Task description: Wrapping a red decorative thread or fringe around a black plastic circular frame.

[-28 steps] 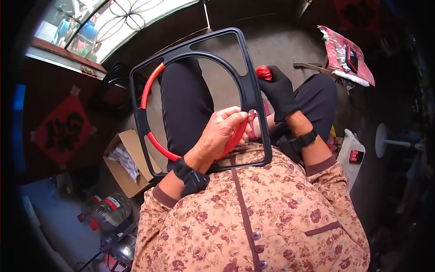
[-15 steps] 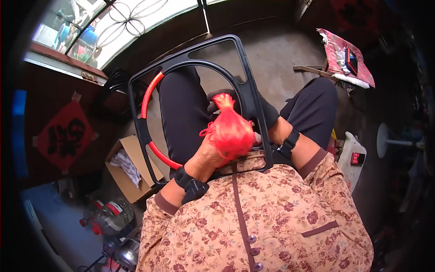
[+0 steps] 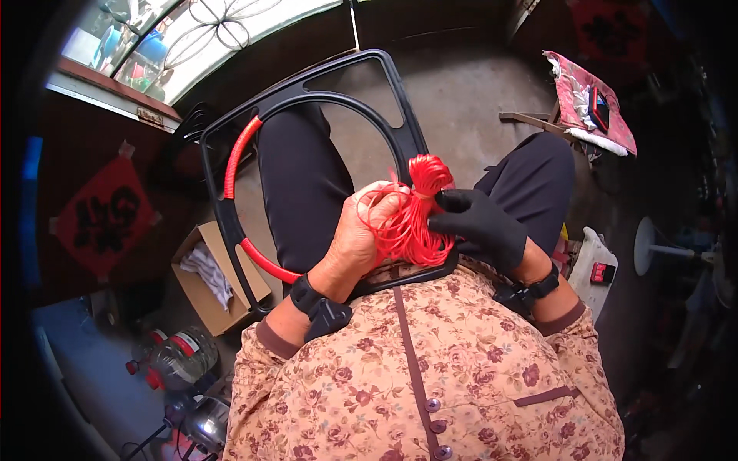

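A bundle of thin, shiny red cord, tied near its top, is held up over my lap. My left hand is bare and closed on loose loops at the bundle's left side. My right hand, in a black glove, grips the bundle from the right with thumb and fingers near the tie. Beneath them a black plastic frame with a large round opening leans across my lap. Red cord is wound in two stretches round the left side of its ring. The bundle and my right hand cover the frame's lower right part.
A cardboard box with a striped cloth stands on the floor to the left. Below it are large clear bottles. At the far right is a stool with a pink cover and a phone-like device. A white fan stands farther right.
My right hand has come from behind the frame's right bar to the bundle's right side. The bundle has moved right and its strands now hang spread. The frame has shifted slightly left.
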`<move>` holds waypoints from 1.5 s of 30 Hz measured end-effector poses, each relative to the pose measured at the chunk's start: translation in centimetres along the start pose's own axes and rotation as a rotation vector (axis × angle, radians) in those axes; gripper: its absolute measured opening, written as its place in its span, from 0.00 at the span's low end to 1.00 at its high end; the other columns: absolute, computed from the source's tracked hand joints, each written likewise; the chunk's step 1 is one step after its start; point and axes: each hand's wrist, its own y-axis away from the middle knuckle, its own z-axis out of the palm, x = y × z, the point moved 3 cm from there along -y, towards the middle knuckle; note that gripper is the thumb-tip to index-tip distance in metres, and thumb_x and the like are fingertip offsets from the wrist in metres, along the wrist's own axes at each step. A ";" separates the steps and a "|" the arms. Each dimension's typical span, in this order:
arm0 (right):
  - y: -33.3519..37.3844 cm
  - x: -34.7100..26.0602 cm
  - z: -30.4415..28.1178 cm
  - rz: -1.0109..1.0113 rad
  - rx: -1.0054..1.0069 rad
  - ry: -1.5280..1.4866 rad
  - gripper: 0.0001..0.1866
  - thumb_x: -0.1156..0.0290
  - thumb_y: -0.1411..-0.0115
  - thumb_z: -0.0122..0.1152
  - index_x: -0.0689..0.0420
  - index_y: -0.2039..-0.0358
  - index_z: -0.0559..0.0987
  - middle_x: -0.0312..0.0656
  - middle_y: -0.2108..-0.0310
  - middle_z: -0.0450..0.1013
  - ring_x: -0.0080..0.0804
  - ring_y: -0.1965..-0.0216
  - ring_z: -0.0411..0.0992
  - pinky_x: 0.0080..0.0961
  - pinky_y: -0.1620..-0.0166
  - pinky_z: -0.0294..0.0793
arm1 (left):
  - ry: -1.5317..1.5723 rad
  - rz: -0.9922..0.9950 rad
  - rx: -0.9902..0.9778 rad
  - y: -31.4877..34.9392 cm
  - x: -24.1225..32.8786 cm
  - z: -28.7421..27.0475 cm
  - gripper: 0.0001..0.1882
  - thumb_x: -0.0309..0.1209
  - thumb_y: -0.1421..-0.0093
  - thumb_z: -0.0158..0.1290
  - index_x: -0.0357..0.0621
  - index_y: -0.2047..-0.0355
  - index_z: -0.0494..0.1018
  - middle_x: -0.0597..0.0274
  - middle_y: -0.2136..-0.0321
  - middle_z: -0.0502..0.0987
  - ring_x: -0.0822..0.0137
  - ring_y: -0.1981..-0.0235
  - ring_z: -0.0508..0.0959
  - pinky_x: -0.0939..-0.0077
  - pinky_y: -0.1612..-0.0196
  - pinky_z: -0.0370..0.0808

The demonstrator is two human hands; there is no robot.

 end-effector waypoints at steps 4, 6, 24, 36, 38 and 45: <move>-0.4 -0.5 0.2 -0.237 0.056 -0.033 0.18 0.69 0.45 0.66 0.63 0.55 0.76 0.35 0.63 0.75 0.19 0.61 0.71 0.20 0.54 0.71 | 0.008 -0.001 -0.005 -0.2 -0.2 -0.1 0.07 0.27 0.36 0.54 0.37 0.61 0.74 0.65 0.67 0.79 0.79 0.68 0.77 0.85 0.64 0.76; -1.0 -0.6 0.2 -0.307 0.085 0.003 0.18 0.69 0.45 0.66 0.62 0.55 0.76 0.35 0.63 0.75 0.19 0.62 0.71 0.20 0.55 0.71 | -0.017 -0.011 -0.024 -0.4 -0.1 -0.3 0.07 0.27 0.37 0.55 0.38 0.60 0.74 0.66 0.67 0.79 0.79 0.68 0.78 0.86 0.63 0.76; 0.6 1.7 -1.0 0.128 -0.108 -0.217 0.14 0.67 0.42 0.61 0.64 0.60 0.77 0.37 0.67 0.74 0.20 0.66 0.72 0.18 0.59 0.72 | 0.117 -0.091 -0.061 0.0 0.5 -0.4 0.08 0.30 0.35 0.53 0.37 0.60 0.73 0.64 0.69 0.78 0.77 0.69 0.78 0.85 0.67 0.77; 4.3 2.3 -6.4 -0.385 0.185 -0.647 0.22 0.62 0.31 0.48 0.59 0.41 0.68 0.44 0.50 0.72 0.33 0.50 0.71 0.32 0.46 0.71 | 0.023 -0.048 0.006 0.3 1.0 -0.2 0.10 0.32 0.36 0.54 0.41 0.57 0.71 0.61 0.72 0.79 0.75 0.74 0.79 0.83 0.74 0.78; 5.7 2.4 -8.7 -0.518 0.541 0.077 0.24 0.58 0.32 0.48 0.60 0.42 0.68 0.45 0.49 0.72 0.35 0.49 0.72 0.34 0.44 0.70 | 0.010 -0.057 -0.003 0.1 1.0 -0.5 0.09 0.32 0.35 0.53 0.44 0.57 0.71 0.61 0.71 0.79 0.73 0.72 0.80 0.81 0.73 0.80; 6.4 2.3 -11.3 -0.628 -0.048 -0.924 0.21 0.55 0.32 0.49 0.59 0.49 0.72 0.40 0.62 0.75 0.32 0.60 0.75 0.30 0.54 0.75 | 0.073 -0.081 0.002 0.1 0.8 -0.1 0.10 0.34 0.36 0.54 0.41 0.58 0.72 0.61 0.73 0.79 0.75 0.75 0.80 0.82 0.76 0.79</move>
